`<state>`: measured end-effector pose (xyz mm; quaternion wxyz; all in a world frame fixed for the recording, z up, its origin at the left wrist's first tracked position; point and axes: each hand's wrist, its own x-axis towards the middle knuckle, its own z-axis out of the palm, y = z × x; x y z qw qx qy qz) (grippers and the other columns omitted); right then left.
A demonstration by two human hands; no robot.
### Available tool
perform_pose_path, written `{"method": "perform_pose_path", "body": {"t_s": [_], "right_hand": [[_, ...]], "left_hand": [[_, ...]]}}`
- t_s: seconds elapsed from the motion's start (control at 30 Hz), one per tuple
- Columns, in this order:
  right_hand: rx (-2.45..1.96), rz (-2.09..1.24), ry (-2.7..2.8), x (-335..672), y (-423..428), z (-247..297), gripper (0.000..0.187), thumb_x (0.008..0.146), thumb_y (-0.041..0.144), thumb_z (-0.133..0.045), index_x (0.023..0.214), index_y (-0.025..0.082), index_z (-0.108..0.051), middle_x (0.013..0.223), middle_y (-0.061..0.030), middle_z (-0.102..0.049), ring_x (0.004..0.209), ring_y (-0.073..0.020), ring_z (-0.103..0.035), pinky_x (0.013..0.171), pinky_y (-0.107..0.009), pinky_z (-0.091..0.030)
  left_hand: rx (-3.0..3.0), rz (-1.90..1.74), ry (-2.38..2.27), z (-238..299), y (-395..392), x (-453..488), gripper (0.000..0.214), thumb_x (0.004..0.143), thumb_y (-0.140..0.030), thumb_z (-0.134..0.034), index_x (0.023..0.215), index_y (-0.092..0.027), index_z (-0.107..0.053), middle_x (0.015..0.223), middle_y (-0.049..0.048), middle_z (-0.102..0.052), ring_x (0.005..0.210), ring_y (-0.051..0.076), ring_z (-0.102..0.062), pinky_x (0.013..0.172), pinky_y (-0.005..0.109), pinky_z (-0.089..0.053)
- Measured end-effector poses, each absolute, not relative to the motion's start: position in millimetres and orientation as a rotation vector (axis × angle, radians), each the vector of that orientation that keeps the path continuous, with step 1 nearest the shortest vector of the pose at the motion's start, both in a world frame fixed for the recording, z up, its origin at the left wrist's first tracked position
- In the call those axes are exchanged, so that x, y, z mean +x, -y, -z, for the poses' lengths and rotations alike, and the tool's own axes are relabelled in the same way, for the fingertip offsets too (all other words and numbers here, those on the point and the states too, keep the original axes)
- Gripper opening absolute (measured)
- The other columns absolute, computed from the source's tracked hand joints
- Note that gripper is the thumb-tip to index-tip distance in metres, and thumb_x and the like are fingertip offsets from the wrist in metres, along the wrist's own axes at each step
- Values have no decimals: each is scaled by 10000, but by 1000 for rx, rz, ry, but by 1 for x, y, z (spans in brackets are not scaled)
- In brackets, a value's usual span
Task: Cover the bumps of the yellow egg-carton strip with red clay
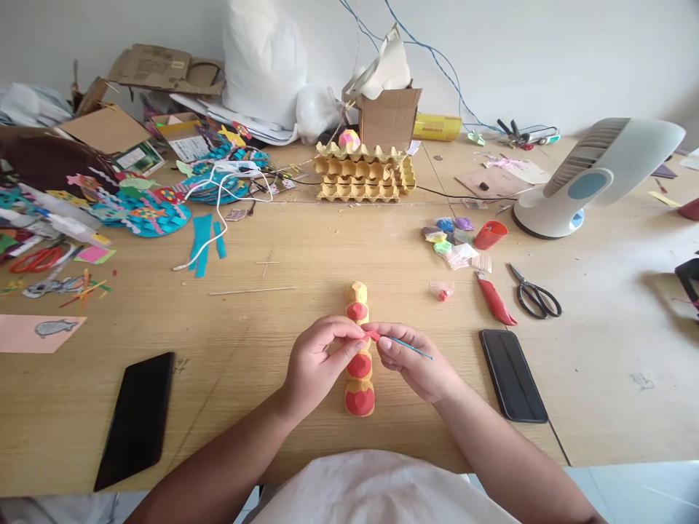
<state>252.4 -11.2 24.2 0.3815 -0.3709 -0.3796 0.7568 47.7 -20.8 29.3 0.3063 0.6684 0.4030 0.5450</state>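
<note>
A strip of yellow egg carton cups stands lengthwise on the table before me, with red patches on several cups. Above its middle, my left hand pinches one end of a small piece of red modelling clay between thumb and fingers. My right hand grips the other end, its fingers closed. A thin blue stick is also held in the right hand and points out to the right. Both hands partly hide the middle cups.
Bags of coloured clay, a red cup, a red-handled cutter, scissors and a phone lie on the right. A black tablet is at left. More egg cartons and a white fan stand behind.
</note>
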Motion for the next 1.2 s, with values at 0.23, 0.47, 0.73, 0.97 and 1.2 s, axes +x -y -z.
{"method": "perform_pose_path", "body": {"t_s": [0.23, 0.47, 0.73, 0.97, 1.2], "right_hand": [[-826, -2161, 794, 252, 11, -27, 419, 878, 580, -849, 866, 183, -714, 628, 76, -377, 608, -108, -207, 573, -291, -185], [-797, -2166, 795, 258, 6, -27, 535, 980, 597, -701, 1389, 253, -679, 581, 106, -348, 538, -119, -182, 527, -275, -166], [-977, -1552, 1389, 255, 13, -26, 417, 921, 615, -819, 1015, 211, -783, 905, -50, -764, 788, -175, -643, 732, -320, -511], [-1023, -1455, 1455, 257, 15, -30, 447, 991, 633, -728, 878, 201, -744, 830, -51, -757, 741, -171, -650, 687, -303, -502], [-971, -1533, 1469, 257, 14, -25, 420, 993, 622, -733, 917, 208, -734, 818, -40, -744, 727, -170, -647, 698, -311, -517]], "left_hand": [[2184, -1407, -1105, -23, 17, 43, 282, 1002, -173, -750, 1244, -309, -801, 1053, 44, -762, 920, 192, -750, 823, 326, -637], [2264, -1451, -1082, -29, 18, 39, 194, 963, -148, -805, 1084, -298, -831, 974, 27, -769, 889, 184, -737, 823, 313, -615], [1650, -1430, -1111, -20, 27, 46, 75, 970, -304, -829, 1029, -267, -858, 975, 62, -807, 866, 206, -748, 735, 313, -614], [1234, -1321, -785, -10, 25, 47, 285, 1047, -476, -715, 1203, -306, -883, 968, 84, -810, 760, 165, -675, 723, 325, -601], [1060, -1072, -780, -9, 22, 46, 433, 957, -561, -812, 1249, -246, -867, 953, 99, -841, 743, 155, -686, 713, 301, -591]]}}
